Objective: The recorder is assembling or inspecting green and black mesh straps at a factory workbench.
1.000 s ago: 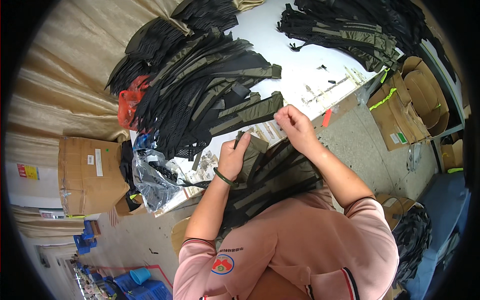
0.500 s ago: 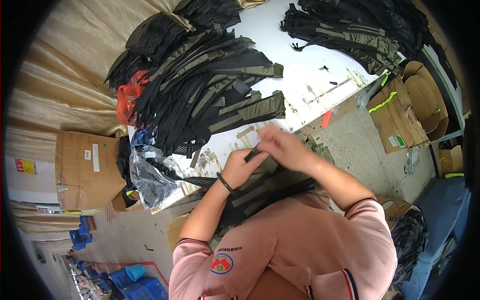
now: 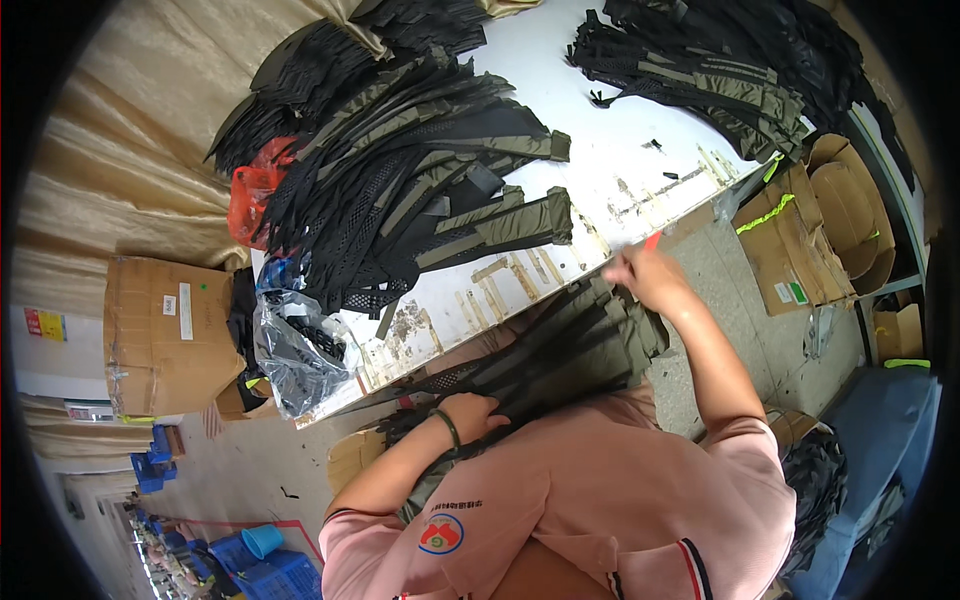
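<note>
Hands apart. Left hand (image 3: 472,418) touches black-and-olive straps (image 3: 570,345) across the lap, grip can't be told. Right hand (image 3: 652,280) at near edge of white desk (image 3: 605,125), near straps' olive ends, fingers curled, can't tell if holding anything. Strap pile (image 3: 400,190) on desk, red bag (image 3: 250,205) beside it.

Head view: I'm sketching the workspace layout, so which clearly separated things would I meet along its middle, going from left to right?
Labelled cardboard box → clear plastic bag → left hand → right hand → open cardboard box.
</note>
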A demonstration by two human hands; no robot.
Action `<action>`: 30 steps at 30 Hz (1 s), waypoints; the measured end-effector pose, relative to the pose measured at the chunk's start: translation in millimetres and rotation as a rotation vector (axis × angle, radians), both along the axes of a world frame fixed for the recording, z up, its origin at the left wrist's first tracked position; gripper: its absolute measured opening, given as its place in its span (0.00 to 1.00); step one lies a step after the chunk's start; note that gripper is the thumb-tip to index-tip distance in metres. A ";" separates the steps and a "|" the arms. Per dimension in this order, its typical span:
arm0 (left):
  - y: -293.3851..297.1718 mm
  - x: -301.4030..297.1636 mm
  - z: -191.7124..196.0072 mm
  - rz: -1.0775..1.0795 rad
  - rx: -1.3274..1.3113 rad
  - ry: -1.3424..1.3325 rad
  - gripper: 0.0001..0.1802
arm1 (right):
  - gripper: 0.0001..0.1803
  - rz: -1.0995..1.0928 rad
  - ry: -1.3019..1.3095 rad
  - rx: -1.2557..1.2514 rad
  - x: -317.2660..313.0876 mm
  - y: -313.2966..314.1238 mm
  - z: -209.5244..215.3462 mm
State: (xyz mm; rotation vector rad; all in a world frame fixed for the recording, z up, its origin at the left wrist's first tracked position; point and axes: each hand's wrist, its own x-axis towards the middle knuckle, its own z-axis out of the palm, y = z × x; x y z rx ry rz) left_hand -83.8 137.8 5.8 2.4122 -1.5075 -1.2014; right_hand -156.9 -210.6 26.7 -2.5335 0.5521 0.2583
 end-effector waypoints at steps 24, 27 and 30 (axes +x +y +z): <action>-165.0 115.6 19.0 0.393 -0.911 -0.084 0.10 | 0.14 -0.076 -0.825 -0.118 48.1 39.9 -22.8; -167.3 99.5 25.3 0.489 -0.992 0.167 0.09 | 0.25 -0.079 -0.931 -0.191 43.5 64.5 18.2; -164.0 86.3 34.3 0.572 -0.981 0.310 0.08 | 0.26 -0.042 -1.010 -0.259 44.6 70.9 12.8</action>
